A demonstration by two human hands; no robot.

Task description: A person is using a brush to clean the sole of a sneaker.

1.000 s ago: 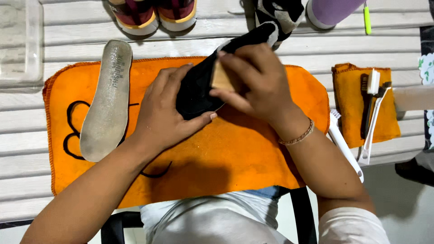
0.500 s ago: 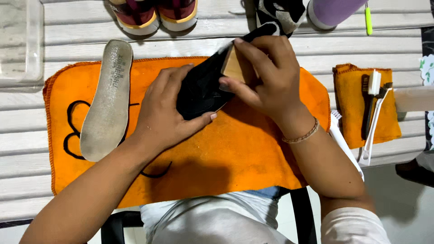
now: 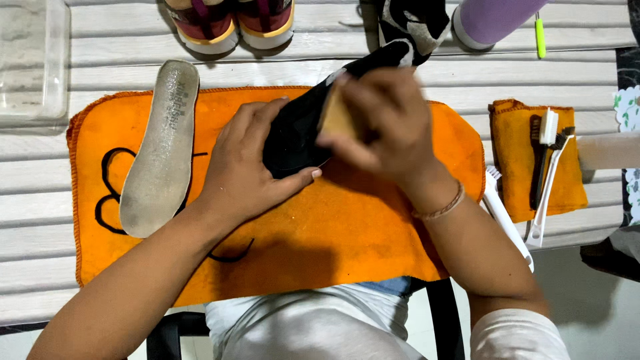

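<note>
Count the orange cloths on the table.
2. A large orange cloth lies under both hands; a small folded orange cloth sits at the right, under the brushes.

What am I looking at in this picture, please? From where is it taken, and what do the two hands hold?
A camera worn on the person's head looks down at a slatted table. On it lies an orange cloth. The left hand steadies a black insole; the right hand presses a tan block, perhaps a brush or sponge, on it. A grey insole lies at the left, shoes at the top, brushes on a smaller orange cloth at the right.
</note>
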